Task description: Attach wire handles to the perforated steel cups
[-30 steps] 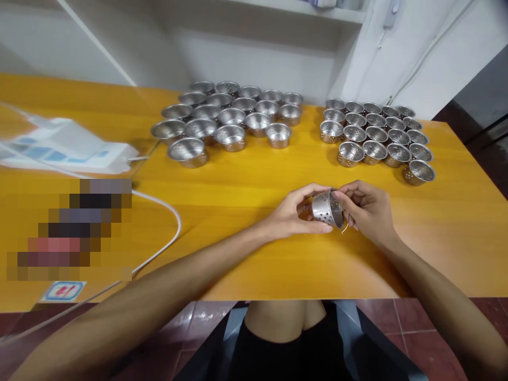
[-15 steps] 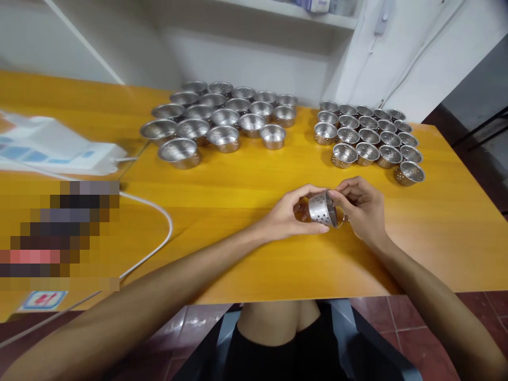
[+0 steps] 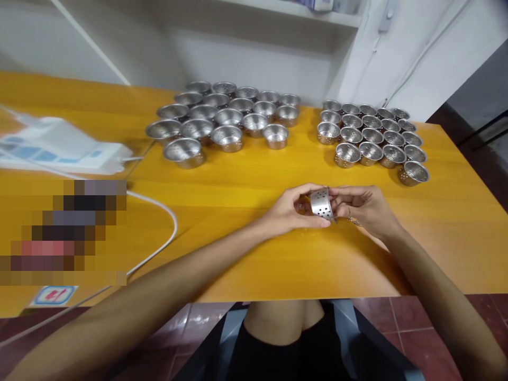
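Note:
My left hand (image 3: 288, 211) is closed around a small metal strainer cup (image 3: 320, 203) with punched holes, thumb below and fingers over the top. The cup lies tilted on its side above the table, its mouth facing right. At that mouth, the bent fingers of my right hand (image 3: 363, 208) grip the rim area; the fingertips are partly hidden. A thin silvery wire or chain (image 3: 353, 220) shows under the right fingers, too small to make out fully.
Several similar metal cups (image 3: 226, 138) stand upright in rows at the back middle. Another group of perforated cups (image 3: 371, 153) stands at the back right. On the left are a white power strip (image 3: 99, 156), a white cable (image 3: 174, 225) and a pixelated patch. The orange table (image 3: 254, 270) ends before my lap.
The right hand has turned, its fingers now reaching straight to the cup's mouth. The cup has rotated slightly so its opening faces away more. The view has shifted a little.

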